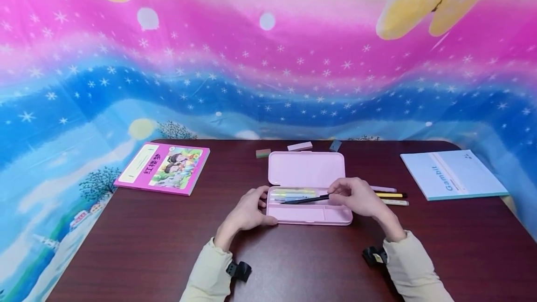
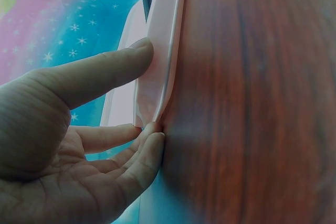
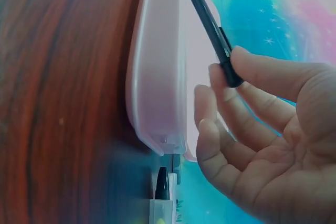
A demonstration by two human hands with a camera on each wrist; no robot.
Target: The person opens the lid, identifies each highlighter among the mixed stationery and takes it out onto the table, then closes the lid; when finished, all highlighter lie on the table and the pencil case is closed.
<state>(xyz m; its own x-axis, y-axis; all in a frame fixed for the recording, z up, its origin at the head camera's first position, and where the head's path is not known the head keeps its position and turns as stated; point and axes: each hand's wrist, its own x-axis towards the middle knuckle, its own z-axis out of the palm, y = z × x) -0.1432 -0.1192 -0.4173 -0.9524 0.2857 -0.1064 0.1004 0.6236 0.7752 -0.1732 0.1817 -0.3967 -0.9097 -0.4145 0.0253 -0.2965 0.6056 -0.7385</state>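
An open pink pencil case [image 1: 309, 214] lies in the middle of the dark wooden table [image 1: 138, 241], its lid [image 1: 306, 168] folded back. Several pastel pens [image 1: 293, 193] lie in its tray. My left hand [image 1: 262, 207] grips the case's left end; in the left wrist view the left hand [image 2: 144, 93] has its thumb [image 2: 105, 72] on the case's end wall [image 2: 157, 66] and its fingers under the edge. My right hand [image 1: 337, 195] pinches the back end of a black pen [image 1: 304, 200], which slants over the tray. In the right wrist view the black pen [image 3: 210, 30] sits between thumb and forefinger.
Three pens [image 1: 392, 195] lie on the table right of the case. Small erasers [image 1: 299, 146] sit behind the lid. A pink picture book [image 1: 163, 168] is at the back left, a light blue notebook [image 1: 453, 174] at the back right. A colourful cloth [image 1: 268, 59] hangs behind.
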